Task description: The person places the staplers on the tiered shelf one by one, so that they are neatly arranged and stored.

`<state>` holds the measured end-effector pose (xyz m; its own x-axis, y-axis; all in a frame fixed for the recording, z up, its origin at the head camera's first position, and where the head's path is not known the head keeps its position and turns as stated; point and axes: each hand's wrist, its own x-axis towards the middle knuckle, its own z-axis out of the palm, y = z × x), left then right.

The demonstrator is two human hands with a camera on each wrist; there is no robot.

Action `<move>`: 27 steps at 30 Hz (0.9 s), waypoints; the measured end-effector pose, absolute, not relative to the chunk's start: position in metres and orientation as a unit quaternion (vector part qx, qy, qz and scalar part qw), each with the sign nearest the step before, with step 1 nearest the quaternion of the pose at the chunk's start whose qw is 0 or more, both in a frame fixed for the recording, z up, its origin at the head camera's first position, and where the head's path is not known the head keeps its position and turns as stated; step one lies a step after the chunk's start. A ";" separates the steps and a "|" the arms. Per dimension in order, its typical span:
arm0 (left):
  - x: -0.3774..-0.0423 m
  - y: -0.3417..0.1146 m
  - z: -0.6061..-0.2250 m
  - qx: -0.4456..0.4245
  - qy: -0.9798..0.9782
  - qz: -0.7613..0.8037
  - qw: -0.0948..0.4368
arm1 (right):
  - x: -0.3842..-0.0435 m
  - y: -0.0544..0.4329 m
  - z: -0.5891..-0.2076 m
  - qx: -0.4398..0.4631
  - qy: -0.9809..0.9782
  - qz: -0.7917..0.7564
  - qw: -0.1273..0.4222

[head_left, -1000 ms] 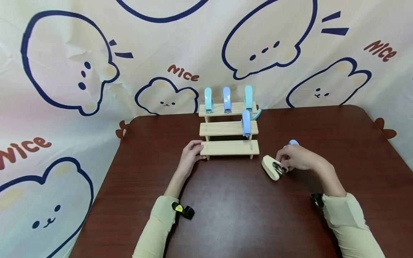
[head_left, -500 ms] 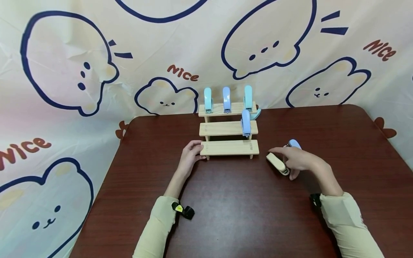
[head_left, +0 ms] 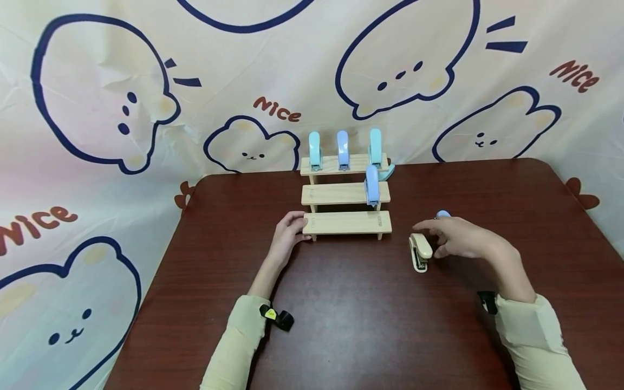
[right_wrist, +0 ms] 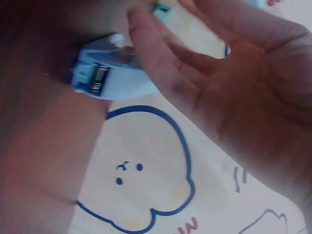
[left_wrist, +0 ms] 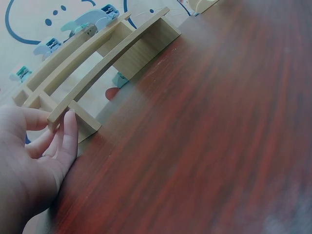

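In the head view, my left hand [head_left: 286, 237] holds the left end of the lowest board of a three-tier wooden rack [head_left: 347, 222]. The left wrist view shows the thumb and fingers of this hand [left_wrist: 41, 156] pinching the board's corner. A cream stapler [head_left: 421, 252] stands on the table right of the rack, its long side running toward me. Beside it hovers my right hand [head_left: 460, 237], fingers apart and loosely bent; whether a fingertip touches the stapler cannot be told. Behind this hand is a blue stapler [right_wrist: 112, 73], mostly hidden in the head view.
Two teal staplers and a blue stapler [head_left: 343, 150] stand on the top tier. Another blue stapler [head_left: 372, 185] stands at the right of the middle tier. A teal piece [head_left: 387, 173] shows behind the rack. The dark wooden table [head_left: 341, 325] meets a printed cloth behind.
The cream stapler has turned from lying aslant to pointing toward me, and shifted slightly right. My right hand's fingers have come off it. The left hand stays at the rack.
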<state>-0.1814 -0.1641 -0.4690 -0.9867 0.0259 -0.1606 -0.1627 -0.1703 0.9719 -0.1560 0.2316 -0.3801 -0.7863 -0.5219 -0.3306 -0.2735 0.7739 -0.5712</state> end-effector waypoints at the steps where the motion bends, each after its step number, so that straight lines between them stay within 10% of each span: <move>1: -0.182 -0.164 -0.469 -0.053 0.641 0.763 0.061 | -0.155 0.231 -0.379 -0.235 0.912 -0.247 0.230; 27: -0.181 -0.164 -0.467 -0.051 0.642 0.762 0.065 | -0.153 0.211 -0.379 -0.161 0.908 -0.313 0.229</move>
<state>-0.1805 -0.1638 -0.4671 -0.9863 0.0334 -0.1615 -0.1648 -0.1669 0.9721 -0.1529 0.2111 -0.3793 -0.8432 -0.4359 -0.3145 -0.1494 0.7521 -0.6418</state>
